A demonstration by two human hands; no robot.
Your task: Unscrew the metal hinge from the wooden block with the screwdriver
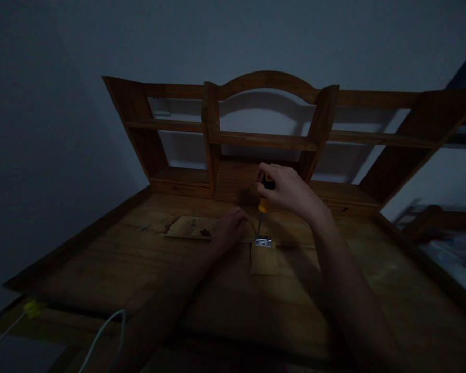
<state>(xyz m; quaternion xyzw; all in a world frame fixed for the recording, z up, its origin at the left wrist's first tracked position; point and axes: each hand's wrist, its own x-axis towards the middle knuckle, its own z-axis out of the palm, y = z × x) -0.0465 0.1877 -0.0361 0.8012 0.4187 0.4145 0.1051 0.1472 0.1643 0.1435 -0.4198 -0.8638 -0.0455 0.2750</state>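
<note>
My right hand (pixel 285 189) is closed around the black and orange handle of a screwdriver (pixel 262 207), held upright. Its tip stands on a small metal hinge (pixel 263 241) that joins a long wooden strip (pixel 190 228) to a small wooden piece (pixel 264 261) on the desk (pixel 120 264). My left hand (pixel 230 228) rests on the wooden strip just left of the hinge, fingers curled down and pressing on it. The scene is dim.
A wooden hutch with shelves (pixel 264 137) stands at the back of the desk against the wall. A white cable (pixel 101 331) and a yellow-tipped cable (pixel 31 308) lie at the near left edge. A small nail or screw (pixel 143 227) lies left of the strip.
</note>
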